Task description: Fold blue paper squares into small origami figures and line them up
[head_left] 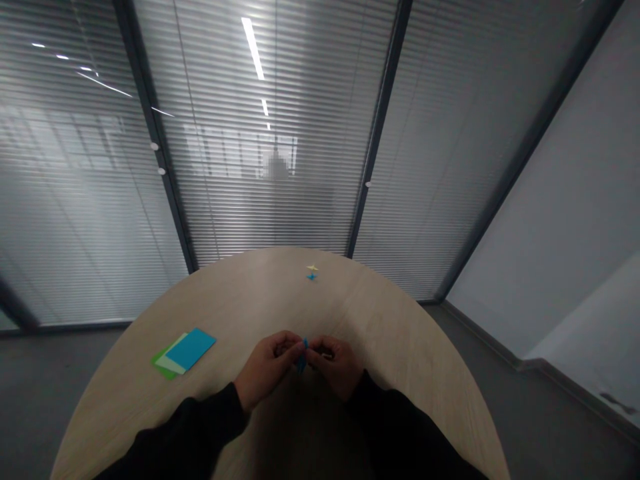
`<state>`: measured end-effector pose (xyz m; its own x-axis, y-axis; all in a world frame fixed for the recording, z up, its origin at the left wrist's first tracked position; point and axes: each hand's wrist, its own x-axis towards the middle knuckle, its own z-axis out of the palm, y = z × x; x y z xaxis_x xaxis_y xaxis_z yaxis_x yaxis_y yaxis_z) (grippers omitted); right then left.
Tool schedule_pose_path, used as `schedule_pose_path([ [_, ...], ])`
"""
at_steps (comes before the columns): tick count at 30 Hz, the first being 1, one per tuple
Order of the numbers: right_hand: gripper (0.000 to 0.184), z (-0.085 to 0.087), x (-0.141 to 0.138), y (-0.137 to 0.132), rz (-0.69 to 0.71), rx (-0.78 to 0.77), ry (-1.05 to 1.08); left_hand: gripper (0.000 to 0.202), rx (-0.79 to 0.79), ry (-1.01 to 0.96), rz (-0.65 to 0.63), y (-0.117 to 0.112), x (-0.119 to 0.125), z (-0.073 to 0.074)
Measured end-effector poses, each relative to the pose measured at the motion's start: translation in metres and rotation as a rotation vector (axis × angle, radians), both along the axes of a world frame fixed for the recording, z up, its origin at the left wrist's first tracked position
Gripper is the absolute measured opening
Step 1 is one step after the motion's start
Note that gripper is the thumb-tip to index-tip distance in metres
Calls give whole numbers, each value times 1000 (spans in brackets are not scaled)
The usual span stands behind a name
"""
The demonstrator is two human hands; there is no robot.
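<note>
Black sleeves point(185, 433) over a round counter point(360, 307).
Left hand point(267, 368) and right hand point(335, 365) pinch blue folded paper point(302, 357), long axis running near-far.

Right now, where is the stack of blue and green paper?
In the head view, the stack of blue and green paper lies on the round wooden table, to the left of the left hand.

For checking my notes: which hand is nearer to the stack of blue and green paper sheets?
Left. The left hand is to the right of the paper stack in view; the right hand is farther away, beyond the left hand.
</note>
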<state>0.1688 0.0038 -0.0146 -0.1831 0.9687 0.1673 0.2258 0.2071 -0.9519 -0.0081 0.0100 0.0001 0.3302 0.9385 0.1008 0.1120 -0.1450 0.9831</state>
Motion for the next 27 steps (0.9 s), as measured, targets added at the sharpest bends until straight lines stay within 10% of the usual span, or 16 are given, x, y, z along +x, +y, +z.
schedule_pose_path([
  [27, 31, -12, -1, 6, 45, -104, 121, 28, 64, 22, -14, 6, -5, -10],
])
